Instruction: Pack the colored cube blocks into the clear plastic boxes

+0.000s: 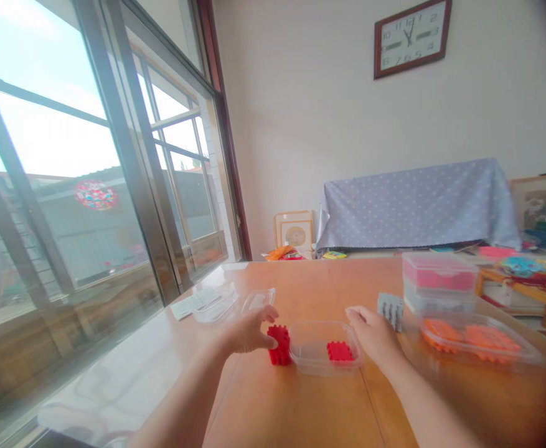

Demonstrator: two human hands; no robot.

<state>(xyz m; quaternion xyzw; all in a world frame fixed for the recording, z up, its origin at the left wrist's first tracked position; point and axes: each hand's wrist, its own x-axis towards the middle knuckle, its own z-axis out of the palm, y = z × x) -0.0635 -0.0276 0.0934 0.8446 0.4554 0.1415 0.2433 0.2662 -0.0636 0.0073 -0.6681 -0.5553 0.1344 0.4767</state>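
At the left side of a clear plastic container (303, 361), my left hand (249, 333) has its thumb and fingers curved about an upright stack of red notched pieces (279, 345). The thumb lies on the stack's near left edge; the fingers reach over behind it. Inside the container, a red notched piece (340, 351) lies flat toward the right. My right hand (370, 330) is at the container's right rim, fingers curled and close together. What is in those fingers, if anything, is hidden. Just beyond that hand stands a grey notched piece (390, 311).
On the right of the wooden table (319, 417) is a clear tub with orange notched pieces (492, 341). Behind it are stacked clear boxes (441, 283), the upper one with pink contents. Clear lids (216, 305) and a paper sheet (183, 308) lie near the window.
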